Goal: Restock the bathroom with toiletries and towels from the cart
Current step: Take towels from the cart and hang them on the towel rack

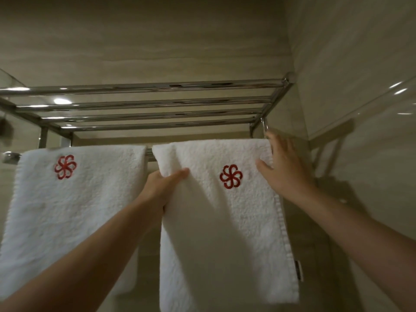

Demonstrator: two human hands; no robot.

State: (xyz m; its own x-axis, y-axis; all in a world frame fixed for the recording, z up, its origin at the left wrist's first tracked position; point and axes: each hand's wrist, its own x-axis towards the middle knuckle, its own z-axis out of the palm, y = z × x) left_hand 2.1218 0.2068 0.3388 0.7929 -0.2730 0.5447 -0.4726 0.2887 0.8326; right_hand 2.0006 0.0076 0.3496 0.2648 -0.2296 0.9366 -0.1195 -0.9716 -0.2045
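Observation:
Two white towels with a red flower emblem hang side by side over the lower bar [149, 154] of a chrome rack. The left towel [74, 210] hangs free. My left hand [161, 186] pinches the left edge of the right towel [225, 221] just below the bar, thumb on the front. My right hand [283, 167] holds that towel's upper right corner at the bar, thumb on the front and fingers behind the edge. A small dark label shows at the towel's lower right edge.
The chrome rack's upper shelf [146, 104] of several parallel bars juts out overhead and holds nothing. Beige tiled walls stand behind and meet in a corner on the right [299, 86]. A dark fitting sits on the wall at far left [4, 129].

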